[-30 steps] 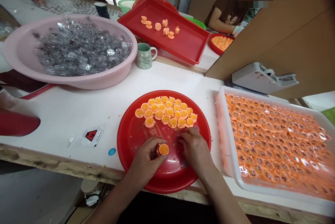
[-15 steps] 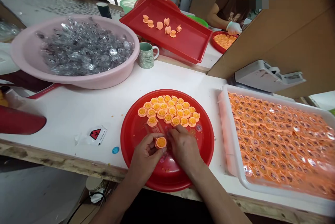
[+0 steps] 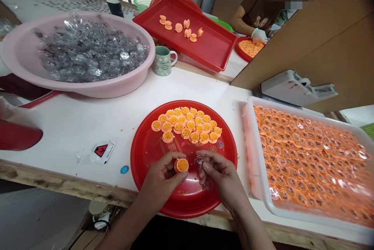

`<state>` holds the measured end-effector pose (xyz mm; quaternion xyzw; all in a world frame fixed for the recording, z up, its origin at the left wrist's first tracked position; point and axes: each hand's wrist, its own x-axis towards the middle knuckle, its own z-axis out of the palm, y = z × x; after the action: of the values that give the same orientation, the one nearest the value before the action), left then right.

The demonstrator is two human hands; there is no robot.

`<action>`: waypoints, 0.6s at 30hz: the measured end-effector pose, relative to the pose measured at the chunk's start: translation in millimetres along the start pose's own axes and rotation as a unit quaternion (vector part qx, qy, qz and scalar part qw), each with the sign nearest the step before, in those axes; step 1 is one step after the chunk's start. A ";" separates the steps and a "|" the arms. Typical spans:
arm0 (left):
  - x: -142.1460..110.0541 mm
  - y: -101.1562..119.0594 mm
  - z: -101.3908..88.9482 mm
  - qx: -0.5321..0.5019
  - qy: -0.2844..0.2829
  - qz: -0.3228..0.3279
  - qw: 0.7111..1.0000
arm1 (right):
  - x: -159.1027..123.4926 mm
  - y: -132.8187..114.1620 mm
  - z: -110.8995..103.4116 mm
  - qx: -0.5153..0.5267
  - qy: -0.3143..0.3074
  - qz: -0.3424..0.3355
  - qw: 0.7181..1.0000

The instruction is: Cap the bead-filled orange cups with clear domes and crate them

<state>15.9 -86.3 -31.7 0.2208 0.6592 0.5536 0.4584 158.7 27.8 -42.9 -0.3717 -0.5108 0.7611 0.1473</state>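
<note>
Over the near half of a round red tray (image 3: 187, 208), two bare hands work close together but apart. The left hand (image 3: 159, 176) pinches a small orange cup (image 3: 182, 165) between thumb and fingers, its mouth up, showing a yellow filling. The right hand (image 3: 223, 170) grips a clear disc (image 3: 198, 161) by its edge, just beside the cup and not touching it. Farther back on the tray, more filled cups (image 3: 191, 125) sit packed in a cluster.

The tray rests on a white surface (image 3: 70, 121). To its right stands a white bin (image 3: 251, 164) full of orange pieces; to its left lie a blue disc (image 3: 124, 169) and a small packet (image 3: 101, 151) with a red mark. Behind are a pink basin (image 3: 125, 87) heaped with clear wrapped pieces, a green mug (image 3: 162, 63) just beside it, and a rectangular red tray (image 3: 209, 53) carrying several orange cups. At upper right, a co-worker's gloved hand (image 3: 259, 36) is at another tray of cups.
</note>
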 end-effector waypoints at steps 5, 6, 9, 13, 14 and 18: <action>-1.2 4.2 5.8 0.005 -0.018 -0.011 1.000 | -4.7 -4.3 -0.2 0.045 -0.043 -0.018 0.998; -1.4 4.1 6.9 0.008 -0.019 -0.009 1.000 | -5.2 -4.6 -0.5 0.053 -0.049 -0.027 0.997; -0.9 1.7 9.5 0.006 -0.022 -0.008 1.000 | -6.3 -2.0 -3.9 0.060 -0.040 -0.043 0.996; -0.1 1.1 11.3 -0.008 -0.021 -0.017 1.000 | -7.6 2.3 -9.1 0.053 -0.013 -0.040 0.998; -0.2 2.4 11.6 -0.011 -0.024 -0.021 0.999 | -8.0 2.0 -9.5 0.056 -0.013 -0.038 0.998; -1.6 11.1 12.8 -0.012 -0.034 -0.033 0.999 | -9.7 -2.7 -8.4 0.072 -0.021 -0.031 0.997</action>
<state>25.1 -77.6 -20.4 0.2122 0.6437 0.5383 0.5009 170.9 28.7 -38.2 -0.3281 -0.4686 0.7986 0.1870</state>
